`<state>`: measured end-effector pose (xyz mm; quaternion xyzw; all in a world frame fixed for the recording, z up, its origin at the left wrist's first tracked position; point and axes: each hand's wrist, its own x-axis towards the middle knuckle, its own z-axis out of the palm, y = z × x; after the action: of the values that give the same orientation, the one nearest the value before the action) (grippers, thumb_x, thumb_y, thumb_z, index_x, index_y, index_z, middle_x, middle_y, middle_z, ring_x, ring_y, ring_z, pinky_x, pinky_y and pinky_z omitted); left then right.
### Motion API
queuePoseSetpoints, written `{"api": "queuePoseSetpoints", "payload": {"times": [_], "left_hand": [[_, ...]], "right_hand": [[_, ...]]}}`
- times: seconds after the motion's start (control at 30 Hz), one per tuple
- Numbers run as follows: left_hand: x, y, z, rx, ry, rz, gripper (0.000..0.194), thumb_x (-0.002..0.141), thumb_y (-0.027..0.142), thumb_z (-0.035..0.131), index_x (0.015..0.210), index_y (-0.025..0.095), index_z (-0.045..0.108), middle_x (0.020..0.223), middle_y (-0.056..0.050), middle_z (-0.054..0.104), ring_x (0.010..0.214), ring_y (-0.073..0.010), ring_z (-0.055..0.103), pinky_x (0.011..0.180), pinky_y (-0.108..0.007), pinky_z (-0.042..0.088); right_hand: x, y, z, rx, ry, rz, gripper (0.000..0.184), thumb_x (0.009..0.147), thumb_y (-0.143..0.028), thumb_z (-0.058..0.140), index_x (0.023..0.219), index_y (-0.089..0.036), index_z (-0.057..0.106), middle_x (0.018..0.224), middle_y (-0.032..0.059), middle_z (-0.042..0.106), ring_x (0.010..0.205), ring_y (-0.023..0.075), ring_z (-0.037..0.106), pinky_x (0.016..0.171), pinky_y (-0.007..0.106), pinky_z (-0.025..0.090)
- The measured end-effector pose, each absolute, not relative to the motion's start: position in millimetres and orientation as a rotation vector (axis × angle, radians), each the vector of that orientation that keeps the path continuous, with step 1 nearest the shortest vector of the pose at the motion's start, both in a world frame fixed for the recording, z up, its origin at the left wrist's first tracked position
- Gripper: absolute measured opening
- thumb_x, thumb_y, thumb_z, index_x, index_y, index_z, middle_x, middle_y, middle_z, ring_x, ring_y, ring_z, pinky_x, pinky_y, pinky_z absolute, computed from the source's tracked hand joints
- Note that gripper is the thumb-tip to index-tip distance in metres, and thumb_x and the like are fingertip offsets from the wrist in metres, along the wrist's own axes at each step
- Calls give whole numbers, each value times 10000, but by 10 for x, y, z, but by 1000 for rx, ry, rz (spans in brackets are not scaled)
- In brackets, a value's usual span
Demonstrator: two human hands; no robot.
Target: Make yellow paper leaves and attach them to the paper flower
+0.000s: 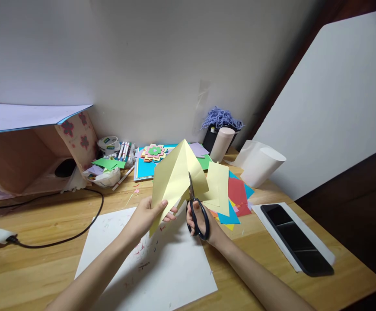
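Creased and folded, a pale yellow sheet of paper [168, 175] is held up above the table by my left hand [152, 212], thumb in front and fingers behind. My right hand [204, 222] is closed round the dark handles of a pair of scissors [203, 218]. The blades point upward and meet the paper at its right part, where a cut edge runs down. Below both hands lies a large white sheet [155, 268] with red and dark marks. Part of my left fingers is hidden behind the paper.
Coloured paper scraps [238, 196] lie right of the scissors. A phone [294, 239] rests farther right. Behind are a layered paper flower [154, 152], a basket of scraps [105, 177] and a pink cylinder [222, 143]. A black cable [74, 236] crosses the left side.
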<state>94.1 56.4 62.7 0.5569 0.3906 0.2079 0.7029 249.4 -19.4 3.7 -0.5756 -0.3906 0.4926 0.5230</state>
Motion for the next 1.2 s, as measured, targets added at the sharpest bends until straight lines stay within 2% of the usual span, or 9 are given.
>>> {"api": "queuePoseSetpoints", "payload": {"times": [0.4, 0.77, 1.2], "left_hand": [[948, 565, 624, 1237, 869, 469, 371, 756, 358, 605, 996, 76, 579, 825, -107, 697, 652, -181, 643, 663, -307, 520], [951, 534, 615, 1247, 853, 445, 414, 737, 419, 610, 987, 90, 579, 865, -112, 688, 659, -192, 636, 558, -274, 479], [953, 547, 656, 1202, 868, 473, 368, 728, 374, 619, 958, 89, 578, 773, -89, 690, 647, -183, 645, 664, -302, 518]], "right_hand": [[2483, -187, 53, -1332, -877, 1207, 704, 567, -883, 305, 711, -199, 388, 416, -95, 375, 305, 52, 365, 327, 185, 392], [2509, -191, 48, -1361, -925, 1167, 665, 628, -853, 283, 713, -200, 374, 427, -96, 370, 311, 50, 376, 323, 173, 392], [2532, -197, 54, -1385, -955, 1169, 644, 644, -837, 300, 706, -200, 374, 423, -102, 353, 304, 46, 356, 312, 175, 396]]}}
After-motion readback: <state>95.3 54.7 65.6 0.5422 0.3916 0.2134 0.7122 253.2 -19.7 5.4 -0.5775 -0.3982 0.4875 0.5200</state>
